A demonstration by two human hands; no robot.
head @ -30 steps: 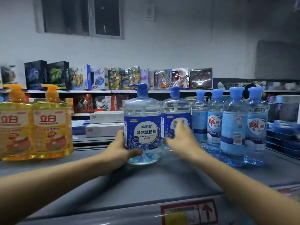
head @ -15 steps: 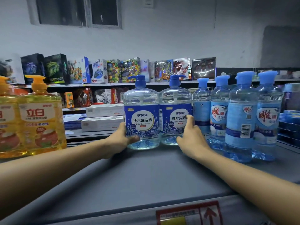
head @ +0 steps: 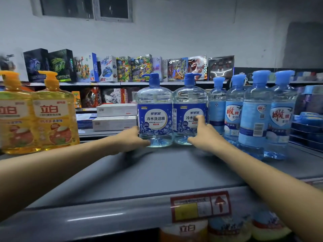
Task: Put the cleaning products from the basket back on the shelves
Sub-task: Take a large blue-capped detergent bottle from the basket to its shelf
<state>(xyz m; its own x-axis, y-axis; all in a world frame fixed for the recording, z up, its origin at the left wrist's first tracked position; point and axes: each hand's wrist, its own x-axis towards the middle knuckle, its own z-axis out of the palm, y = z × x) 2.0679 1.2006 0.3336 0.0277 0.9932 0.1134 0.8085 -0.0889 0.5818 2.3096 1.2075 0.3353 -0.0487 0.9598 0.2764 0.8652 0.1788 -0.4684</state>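
On the grey shelf top [head: 157, 172], left pump bottle [head: 154, 117] & right pump bottle [head: 187, 102] stand upright, touching, btwn yellow bottles [head: 52, 116] & light-blue bottles [head: 255, 116]. Your L hand [head: 132, 139] grips the left one low at its base, thumb across the front. Your R hand [head: 205, 135] rests on the right one's label, fingers straight, thumb near the base
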